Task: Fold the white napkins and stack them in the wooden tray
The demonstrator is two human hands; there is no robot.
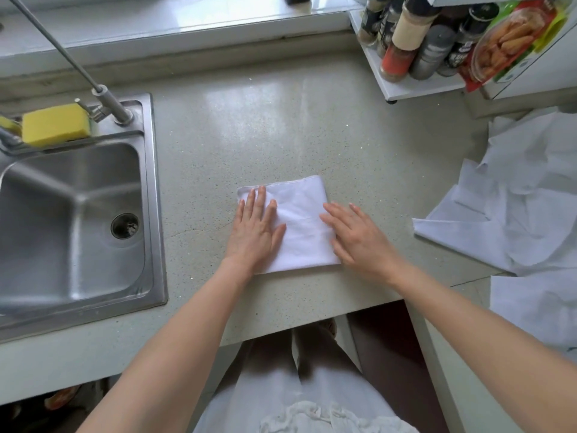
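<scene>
A pale speckled stone counter [281,126] fills most of the view, running from a window sill [175,20] at the far edge to its near edge, where the person's light clothing shows below. Set into the counter on the left is a steel sink [71,214] with a round drain [124,225] in its basin; a slim tap [103,95] rises from the sink's far rim, and a yellow sponge [54,124] sits on a rack beside the tap. On the right side of the counter lies a loose heap of white napkins [515,201], crumpled and unfolded, spilling toward the near right. At the far right stands a small white rack [406,89] holding spice jars [402,48] and a bright food packet [512,42] leaning against them. In the middle of the counter, close to the near edge, lies a folded napkin [299,214], a tidy white rectangle well apart from the heap. The left hand [256,232] lies flat on the napkin's left part, fingers straight and spread, pressing it down and gripping nothing. The right hand [359,235] rests on the napkin's right edge, fingers straight and pointing far-left, palm down, likewise pressing without grasping. Both forearms reach in from the near edge.
</scene>
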